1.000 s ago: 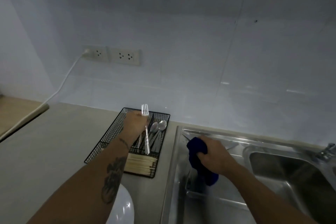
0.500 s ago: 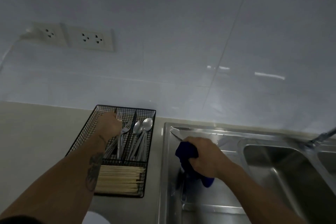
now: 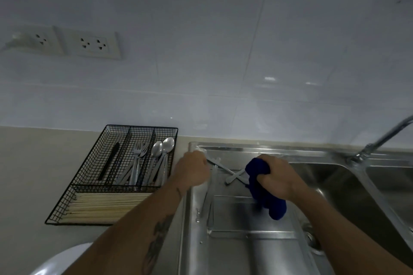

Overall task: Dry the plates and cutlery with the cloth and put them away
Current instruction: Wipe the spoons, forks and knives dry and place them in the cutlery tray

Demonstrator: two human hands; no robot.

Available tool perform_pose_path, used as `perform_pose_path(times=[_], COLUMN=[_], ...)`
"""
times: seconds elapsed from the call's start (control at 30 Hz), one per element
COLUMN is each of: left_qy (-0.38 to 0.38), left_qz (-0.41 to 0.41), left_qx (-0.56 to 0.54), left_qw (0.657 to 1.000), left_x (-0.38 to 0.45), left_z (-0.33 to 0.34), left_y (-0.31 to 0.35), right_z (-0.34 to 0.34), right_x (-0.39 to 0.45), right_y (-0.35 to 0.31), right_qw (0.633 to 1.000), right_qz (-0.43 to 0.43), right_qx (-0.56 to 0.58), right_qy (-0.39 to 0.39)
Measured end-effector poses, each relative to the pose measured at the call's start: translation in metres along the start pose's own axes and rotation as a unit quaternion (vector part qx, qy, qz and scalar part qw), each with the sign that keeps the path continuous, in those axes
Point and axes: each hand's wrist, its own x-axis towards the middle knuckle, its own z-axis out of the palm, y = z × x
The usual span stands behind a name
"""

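Left hand [image 3: 192, 171] curls over wet cutlery [image 3: 232, 174] on the sink drainboard [image 3: 234, 214]; whether it grips any is unclear. Right hand [image 3: 276, 177] clenches the blue cloth [image 3: 266, 192]. Crossed, slick pieces could slip and clatter.

Left hand [image 3: 192, 169] extended forward, fingers curled into a loose fist, knuckles up; forearm bare and tattooed. Right hand [image 3: 276, 177] level with it, close beside, fingers clenched tight; both arms reach forward, roughly parallel.
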Motion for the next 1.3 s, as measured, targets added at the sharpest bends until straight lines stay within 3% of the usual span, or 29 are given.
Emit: perform_pose_path(times=[0.13,0.27,0.6,0.97,1.3], left_qy=[-0.03,0.005,0.024,-0.005,0.06], left_qz=[-0.037,-0.062,-0.05,-0.17,-0.285], left_qx=[0.015,0.03,-0.007,0.105,-0.016], left_qw=[0.999,0.998,0.998,0.98,0.956], left_x=[-0.01,-0.018,0.022,0.036,0.019], left_z=[0.042,0.065,0.108,0.124,0.126], left_y=[0.014,0.025,0.07,0.098,0.098], right_z=[-0.006,-0.007,-0.022,-0.026,-0.021], right_x=[-0.015,-0.021,0.002,0.019,0.013], right_y=[0.013,0.028,0.067,0.096,0.108], right_qw=[1.0,0.999,0.998,0.995,0.98], right_qz=[0.01,-0.007,-0.015,-0.005,0.046], right_qx=[0.007,0.01,0.033,0.079,0.188], right_qy=[-0.016,-0.038,-0.059,-0.061,-0.036])
